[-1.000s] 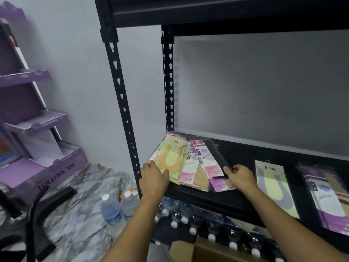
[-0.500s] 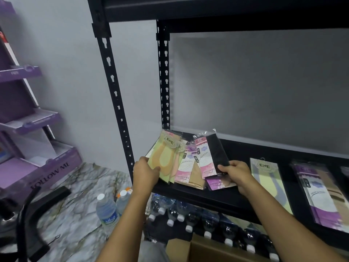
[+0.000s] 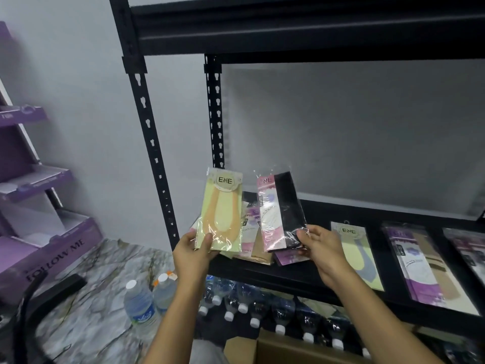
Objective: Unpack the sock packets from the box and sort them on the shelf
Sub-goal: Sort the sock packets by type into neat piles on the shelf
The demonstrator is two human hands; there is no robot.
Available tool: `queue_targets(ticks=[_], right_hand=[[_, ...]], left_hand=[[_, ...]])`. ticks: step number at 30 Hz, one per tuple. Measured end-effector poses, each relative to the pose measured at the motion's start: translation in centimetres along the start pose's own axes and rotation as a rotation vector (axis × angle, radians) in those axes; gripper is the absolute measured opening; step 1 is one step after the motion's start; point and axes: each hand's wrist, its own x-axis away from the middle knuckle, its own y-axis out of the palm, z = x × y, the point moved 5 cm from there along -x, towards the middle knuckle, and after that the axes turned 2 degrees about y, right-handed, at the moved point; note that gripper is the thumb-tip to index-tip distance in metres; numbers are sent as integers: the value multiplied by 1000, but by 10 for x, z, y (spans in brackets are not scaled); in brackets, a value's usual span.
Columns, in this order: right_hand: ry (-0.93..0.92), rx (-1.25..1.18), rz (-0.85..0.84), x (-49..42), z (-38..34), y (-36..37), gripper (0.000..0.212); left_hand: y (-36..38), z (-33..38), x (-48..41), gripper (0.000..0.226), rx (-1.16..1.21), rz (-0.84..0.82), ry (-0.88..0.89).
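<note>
My left hand (image 3: 193, 252) grips the bottom of a yellow ENE sock packet (image 3: 223, 211) with an orange sock inside, held upright above the black shelf (image 3: 262, 271). My right hand (image 3: 319, 245) pinches the lower corner of a pink-and-black sock packet (image 3: 282, 208), also raised. Between and behind them several more packets (image 3: 250, 232) lie in a loose pile at the shelf's left end. Further right on the shelf lie a yellow ENE packet with a grey sock (image 3: 357, 256), a purple-and-beige packet (image 3: 420, 266) and another packet (image 3: 469, 248). The open cardboard box (image 3: 265, 349) sits below, at the frame's bottom.
Black shelf posts (image 3: 149, 132) stand left of the packets. Wrapped water bottles (image 3: 262, 306) fill the space under the shelf, and two loose bottles (image 3: 147, 303) stand on the marble floor. A purple cardboard display stand (image 3: 39, 206) is at the far left.
Both hands lifted packets off the pile: the left raised the yellow packet upright, the right raised the pink-and-black one. The hands have moved apart.
</note>
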Motion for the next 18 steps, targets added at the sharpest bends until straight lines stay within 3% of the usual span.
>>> queue_targets(ticks=[6,18], right_hand=[[-169,-67,86,44,-32,-42,16],[-267,-84,325,102,-56,-162,21]], left_hand=[[29,11,41,25,246,-130,-17],[127,18,125,24,291,-421,-9]])
